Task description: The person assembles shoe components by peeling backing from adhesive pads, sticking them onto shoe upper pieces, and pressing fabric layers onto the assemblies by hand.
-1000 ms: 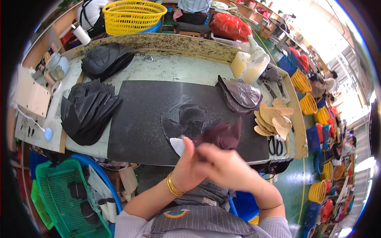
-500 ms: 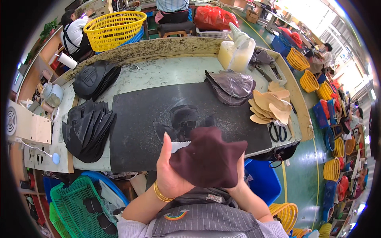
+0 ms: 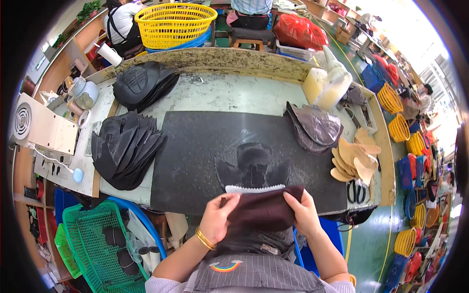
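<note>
A dark maroon fabric piece [image 3: 261, 211] is stretched between my hands at the table's front edge. Along its upper edge shows a white strip with a zigzag border [image 3: 255, 188]. My left hand [image 3: 218, 218] pinches its left end between thumb and fingers. At the other end my right hand [image 3: 304, 213] grips the upper right corner, thumb on top. Just beyond the fabric lies a dark worn patch of joined shapes [image 3: 254, 163] on the black mat [image 3: 195, 141]; whether it is a separate piece or a stain I cannot tell.
Stacks of black cut pieces [image 3: 128, 151] and black moulded pieces [image 3: 141, 85] stand left. To the right are plastic-covered dark pieces [image 3: 316, 128], tan pieces [image 3: 354, 156], scissors [image 3: 356, 192] and a milky container [image 3: 325, 88]. A green basket [image 3: 93, 239] sits below left.
The maroon fabric was bunched up between both hands; now it is drawn out flat, with its white edge level and facing the mat. The whole view has shifted slightly.
</note>
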